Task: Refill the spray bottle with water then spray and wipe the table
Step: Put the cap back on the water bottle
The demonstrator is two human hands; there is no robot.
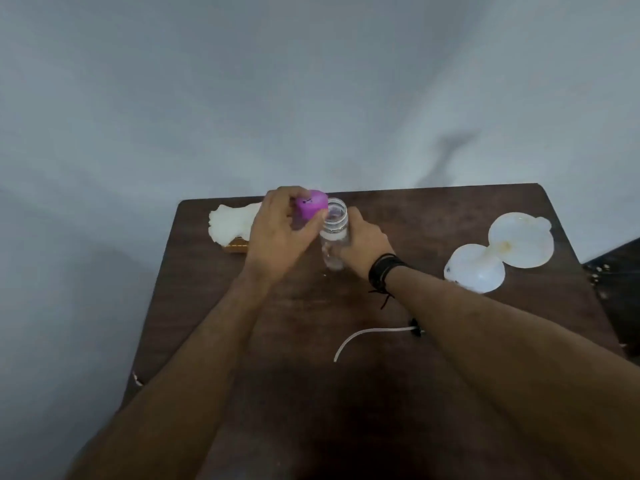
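Note:
A clear plastic bottle (334,233) stands upright and open at the far middle of the dark wooden table (433,220). My right hand (369,244) grips its side. My left hand (280,233) holds a purple cap (311,204) just left of the bottle's mouth, slightly above it. A white cloth (230,221) lies at the far left of the table. A thin white tube with a black fitting (374,336) lies on the table nearer me, partly under my right forearm.
Two white round plastic pieces (498,254) lie joined on the table at the right. A small brown box (237,245) peeks out under the cloth. A pale wall stands behind the table's far edge. A dark object (616,271) sits past the right edge.

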